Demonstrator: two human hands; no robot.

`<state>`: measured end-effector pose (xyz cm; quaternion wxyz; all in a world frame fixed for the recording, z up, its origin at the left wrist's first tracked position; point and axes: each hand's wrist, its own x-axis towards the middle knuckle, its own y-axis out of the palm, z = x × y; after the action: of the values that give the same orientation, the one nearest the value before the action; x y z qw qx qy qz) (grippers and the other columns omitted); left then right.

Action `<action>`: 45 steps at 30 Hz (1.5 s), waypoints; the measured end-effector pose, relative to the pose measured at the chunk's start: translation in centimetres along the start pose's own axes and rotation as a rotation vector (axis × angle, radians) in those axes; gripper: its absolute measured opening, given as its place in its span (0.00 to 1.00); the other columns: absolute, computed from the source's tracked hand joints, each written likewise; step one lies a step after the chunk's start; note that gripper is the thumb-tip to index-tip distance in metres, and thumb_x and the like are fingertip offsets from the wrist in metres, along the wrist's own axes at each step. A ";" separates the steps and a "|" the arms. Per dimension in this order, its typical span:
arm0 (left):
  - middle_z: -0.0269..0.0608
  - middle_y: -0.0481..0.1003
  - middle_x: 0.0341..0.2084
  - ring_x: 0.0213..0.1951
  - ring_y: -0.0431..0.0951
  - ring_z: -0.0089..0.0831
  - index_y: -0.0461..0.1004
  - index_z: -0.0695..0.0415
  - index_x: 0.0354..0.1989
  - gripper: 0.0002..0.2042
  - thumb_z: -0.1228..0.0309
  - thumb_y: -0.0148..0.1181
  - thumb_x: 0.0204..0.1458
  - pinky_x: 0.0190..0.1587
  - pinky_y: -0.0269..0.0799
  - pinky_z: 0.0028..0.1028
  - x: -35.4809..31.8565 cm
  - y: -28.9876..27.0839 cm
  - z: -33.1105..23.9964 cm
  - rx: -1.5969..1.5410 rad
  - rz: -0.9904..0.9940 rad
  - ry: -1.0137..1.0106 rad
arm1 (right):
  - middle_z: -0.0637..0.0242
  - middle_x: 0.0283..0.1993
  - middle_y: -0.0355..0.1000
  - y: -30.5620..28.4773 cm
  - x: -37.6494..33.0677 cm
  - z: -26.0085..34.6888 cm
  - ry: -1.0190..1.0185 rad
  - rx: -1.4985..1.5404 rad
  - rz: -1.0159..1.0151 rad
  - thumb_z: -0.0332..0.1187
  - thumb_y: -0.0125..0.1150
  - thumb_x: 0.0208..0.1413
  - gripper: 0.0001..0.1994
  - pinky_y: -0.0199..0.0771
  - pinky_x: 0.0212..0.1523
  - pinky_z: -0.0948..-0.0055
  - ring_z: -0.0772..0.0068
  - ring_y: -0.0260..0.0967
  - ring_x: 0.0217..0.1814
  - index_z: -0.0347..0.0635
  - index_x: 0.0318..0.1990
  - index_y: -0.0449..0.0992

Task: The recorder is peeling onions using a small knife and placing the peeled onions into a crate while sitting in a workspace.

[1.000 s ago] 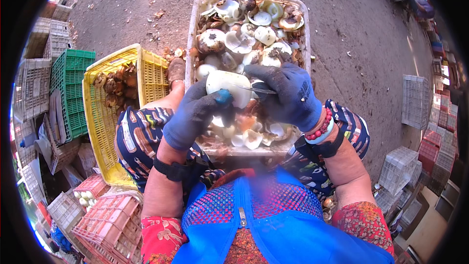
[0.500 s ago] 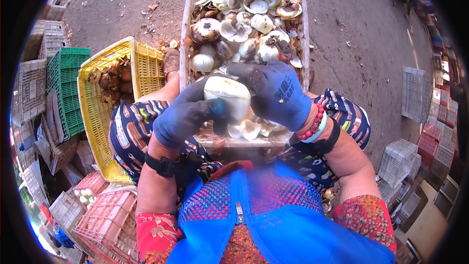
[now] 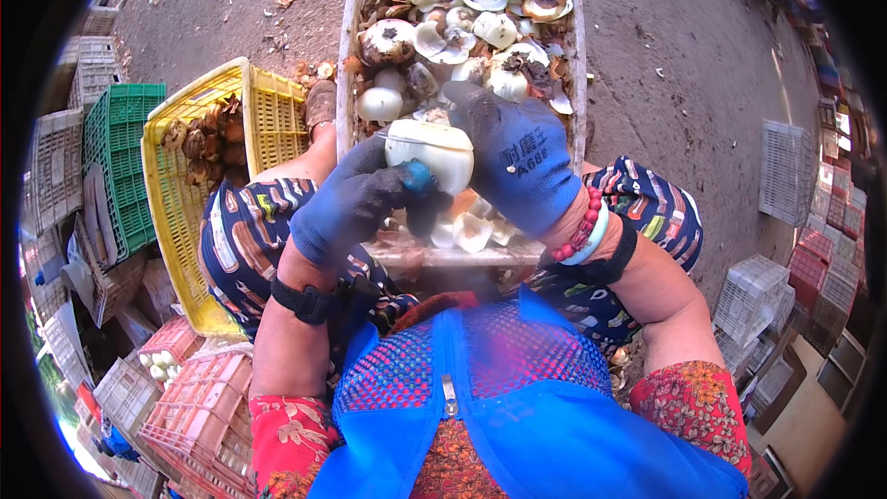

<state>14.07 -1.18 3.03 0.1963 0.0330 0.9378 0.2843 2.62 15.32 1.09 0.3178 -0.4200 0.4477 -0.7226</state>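
A peeled white onion (image 3: 431,155) is gripped in my gloved left hand (image 3: 356,194), whose fingers wrap its left side and underside. At the onion's far right edge, my gloved right hand (image 3: 517,152) has its fingers curled in. Whatever those fingers hold, if anything, is hidden. Both hands are above the near part of a pale plastic crate (image 3: 580,55) between my knees. In it lie onion peelings, cut white layers, brown skins and several onions, such as a whole white one (image 3: 380,104).
On my left stands a yellow crate (image 3: 166,222) with brown-skinned onions (image 3: 211,143) inside. Beyond it are a green crate (image 3: 125,166) and stacked pale crates. A pink crate (image 3: 199,407) is at lower left. More crates (image 3: 753,300) line the right side, and peel scraps litter the ground.
The onion and both hands have moved slightly away from my body. My right hand's curled fingers have lifted from the onion's top toward its far side. The view has shifted a little.
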 end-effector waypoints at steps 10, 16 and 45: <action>0.44 0.77 0.33 0.36 0.77 0.28 0.73 0.68 0.42 0.30 0.48 0.63 0.47 0.37 0.73 0.25 0.4 0.9 0.4 0.188 -0.014 0.085 | 0.64 0.38 0.75 -0.2 0.1 -0.4 -0.021 0.262 -0.027 0.34 0.67 0.44 0.24 0.71 0.34 0.63 0.59 0.74 0.35 0.44 0.51 0.69; 0.44 0.77 0.34 0.35 0.77 0.29 0.72 0.68 0.43 0.33 0.44 0.62 0.46 0.38 0.73 0.26 0.0 0.6 -1.2 0.117 0.136 -0.099 | 0.60 0.37 0.74 -1.6 -0.5 0.7 0.136 0.198 0.162 0.36 0.66 0.47 0.25 0.72 0.32 0.64 0.56 0.75 0.35 0.40 0.53 0.67; 0.37 0.72 0.47 0.49 0.71 0.23 0.64 0.58 0.56 0.21 0.76 0.60 0.54 0.51 0.69 0.23 2.1 0.3 0.7 0.156 -0.248 0.380 | 0.68 0.39 0.69 -4.0 0.7 -2.6 0.565 1.256 0.250 0.42 0.55 0.61 0.29 0.67 0.47 0.75 0.77 0.65 0.42 0.51 0.68 0.56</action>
<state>12.43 -0.23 1.90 0.0464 -0.1215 0.9739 0.1858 -0.33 17.25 4.31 0.4527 0.1017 0.0558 -0.8841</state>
